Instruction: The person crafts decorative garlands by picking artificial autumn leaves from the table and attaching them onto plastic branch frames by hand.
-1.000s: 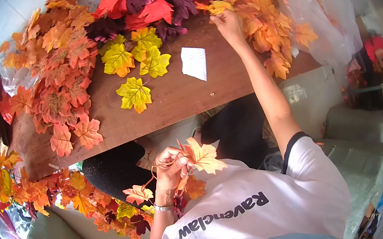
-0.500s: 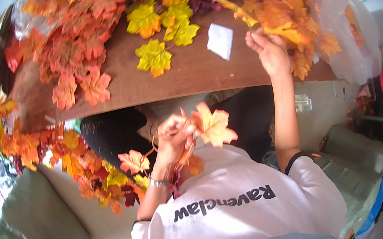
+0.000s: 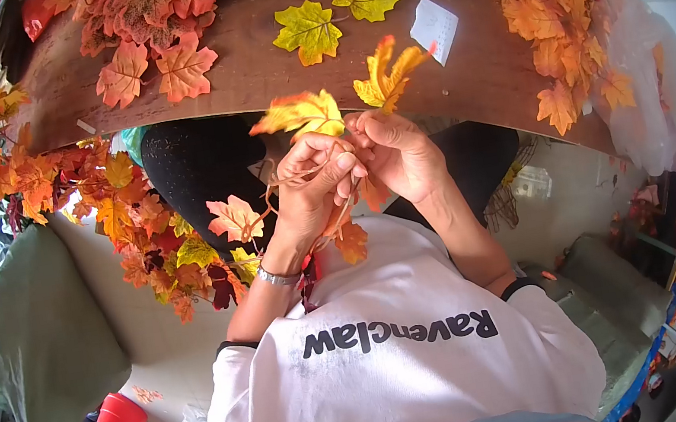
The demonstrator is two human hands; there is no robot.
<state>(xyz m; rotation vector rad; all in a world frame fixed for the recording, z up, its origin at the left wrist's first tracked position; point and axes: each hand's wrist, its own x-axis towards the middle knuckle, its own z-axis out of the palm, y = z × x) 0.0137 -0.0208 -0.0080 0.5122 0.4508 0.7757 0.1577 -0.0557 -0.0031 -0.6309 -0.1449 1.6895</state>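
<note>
My left hand [image 3: 312,180] is closed on the thin brown stem of an artificial leaf garland [image 3: 236,219], whose peach and orange leaves hang about my wrist. My right hand [image 3: 401,153] pinches a yellow-orange maple leaf sprig [image 3: 392,76] by its stem end. The fingertips of both hands meet above my lap, just short of the table edge. Another yellow-orange leaf [image 3: 306,113] rises above the left fingers; whether it belongs to the same sprig I cannot tell. Fingers cover the point where the stems come together.
On the brown table [image 3: 247,67] lie coral leaves [image 3: 181,64], yellow-green leaves [image 3: 307,32], a white paper piece [image 3: 434,29] and an orange leaf pile [image 3: 553,39]. A finished-looking leaf garland [image 3: 123,208] drapes at left. A red container [image 3: 122,418] is on the floor.
My right hand has come from the orange pile down to my left hand, bringing yellow-orange leaves. My left hand has risen slightly, still holding the garland. The view has tilted down.
</note>
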